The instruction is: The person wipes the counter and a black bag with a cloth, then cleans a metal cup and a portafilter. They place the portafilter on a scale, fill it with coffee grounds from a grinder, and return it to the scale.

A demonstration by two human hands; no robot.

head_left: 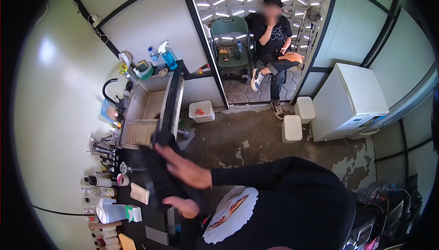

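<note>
Fingers [171,157] of the right hand [191,173] stretch out over a black thing [160,177] left of centre in the lower half of the frame, and the left hand [185,207] is at its lower end; blur hides the contact, so I cannot tell whether either hand grips it.

Largest around them is the dark table [148,216] at lower left, with a sink [141,103] above it in the frame. A white cabinet [338,101], perhaps a freezer, stands at right. At top centre a seated person [274,35] is beside a green chair [231,26].

Then comes the black thing, possibly cloth, between the hands at the table's edge. Handling it seems to be the step in hand; the next move would call for a sure hold on its edges, clear of the bottles [101,191].

Smaller things lie at lower left: a clear jug [112,213], a green-and-white box [133,213], a pale packet [139,194] and a tape roll [122,179]. Bottle labels, the cabinet's sticker [369,121] and the lettering on the seated person's shirt are too small to read; no brand can be made out.
</note>
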